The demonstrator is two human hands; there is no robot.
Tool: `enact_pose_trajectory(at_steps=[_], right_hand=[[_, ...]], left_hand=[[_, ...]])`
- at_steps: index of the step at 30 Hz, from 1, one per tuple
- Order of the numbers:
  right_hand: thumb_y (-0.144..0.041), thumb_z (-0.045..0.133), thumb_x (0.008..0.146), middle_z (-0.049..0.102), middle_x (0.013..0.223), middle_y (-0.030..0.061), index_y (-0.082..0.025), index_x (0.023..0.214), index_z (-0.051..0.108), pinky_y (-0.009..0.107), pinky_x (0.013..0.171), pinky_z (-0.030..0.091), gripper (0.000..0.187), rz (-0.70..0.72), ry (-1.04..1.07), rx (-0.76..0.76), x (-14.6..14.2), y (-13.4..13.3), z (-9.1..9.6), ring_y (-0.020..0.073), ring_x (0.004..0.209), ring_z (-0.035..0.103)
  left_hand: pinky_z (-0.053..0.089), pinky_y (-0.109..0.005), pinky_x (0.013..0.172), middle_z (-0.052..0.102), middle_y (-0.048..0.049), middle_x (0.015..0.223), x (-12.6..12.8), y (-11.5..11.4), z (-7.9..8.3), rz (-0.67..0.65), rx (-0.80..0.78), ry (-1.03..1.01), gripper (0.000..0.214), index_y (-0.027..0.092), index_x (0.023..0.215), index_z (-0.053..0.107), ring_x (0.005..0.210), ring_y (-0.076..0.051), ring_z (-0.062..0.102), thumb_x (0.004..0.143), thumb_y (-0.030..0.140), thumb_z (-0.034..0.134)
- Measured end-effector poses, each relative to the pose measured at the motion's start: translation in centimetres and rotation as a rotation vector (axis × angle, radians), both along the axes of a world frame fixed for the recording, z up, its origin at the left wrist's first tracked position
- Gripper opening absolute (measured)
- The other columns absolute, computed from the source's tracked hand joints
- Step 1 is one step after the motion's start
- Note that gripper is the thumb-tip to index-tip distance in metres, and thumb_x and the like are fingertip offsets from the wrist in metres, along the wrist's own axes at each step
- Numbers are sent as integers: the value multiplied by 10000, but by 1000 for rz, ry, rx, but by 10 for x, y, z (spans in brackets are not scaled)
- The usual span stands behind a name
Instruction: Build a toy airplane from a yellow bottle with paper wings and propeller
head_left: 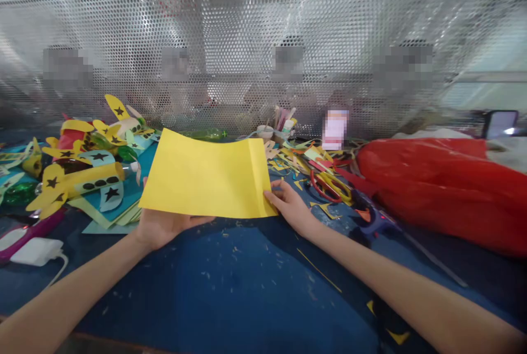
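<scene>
A sheet of yellow paper point(206, 178) is held up above the blue table, with a fold line near its right side. My left hand point(160, 228) is under its lower left part, palm up, with most fingers hidden behind the sheet. On the right edge, my right hand point(290, 206) pinches the paper between thumb and fingers. Left of the sheet lie bottle crafts with yellow paper wings point(96, 175) bearing black stars. Red-handled scissors point(325, 186) and yellow-handled scissors point(341, 189) lie to the right of my right hand.
A red plastic bag point(444, 189) fills the right side. Near it lies a purple glue gun point(376, 219). Paper scraps point(308, 159) are piled behind the scissors. A white charger point(37, 251) sits at left. A perforated metal panel point(239, 30) stands behind the table point(230, 299).
</scene>
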State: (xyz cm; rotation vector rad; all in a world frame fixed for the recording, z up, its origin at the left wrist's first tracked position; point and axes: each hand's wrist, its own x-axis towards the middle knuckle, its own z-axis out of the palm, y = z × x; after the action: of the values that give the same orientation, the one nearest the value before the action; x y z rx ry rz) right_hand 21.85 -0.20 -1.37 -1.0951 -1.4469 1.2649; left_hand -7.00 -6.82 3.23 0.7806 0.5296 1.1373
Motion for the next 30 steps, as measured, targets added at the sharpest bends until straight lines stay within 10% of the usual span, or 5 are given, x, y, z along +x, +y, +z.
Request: enact_pose_trajectory(at_steps=[4,7,20,30], right_hand=[[-557,647,732,630,671,-31,-255,877,408,282,468,406,412,-3,-43,26,1,2,-3,165,551,584],[-557,625,755,631,688,-24,-258,875,401,291,493,428,393,7,-72,63,1,1,-3,176,594,605],[-494,575,815,659,735,-11,-259,945,415,329,591,485,313,42,-134,147,0,-7,3,195,662,642],[-470,625,789,656,714,-7,-264,1152,437,373,625,524,457,-22,-12,117,1,-3,5,221,688,656]], left_hand=[[271,-546,1136,460,-77,1461,6,0,-8,14,185,136,891,294,1326,513,1414,-389,254,591,777,648],[209,-488,1180,519,-100,1407,17,0,-15,-8,218,310,813,279,1328,519,1399,-346,317,598,440,838],[468,-465,1027,643,-134,1250,50,18,-28,344,-69,319,418,151,1213,602,1186,-302,585,806,206,682],[486,-483,1006,650,-103,1246,52,6,-17,418,-21,201,524,192,1301,535,1170,-316,596,806,275,686]])
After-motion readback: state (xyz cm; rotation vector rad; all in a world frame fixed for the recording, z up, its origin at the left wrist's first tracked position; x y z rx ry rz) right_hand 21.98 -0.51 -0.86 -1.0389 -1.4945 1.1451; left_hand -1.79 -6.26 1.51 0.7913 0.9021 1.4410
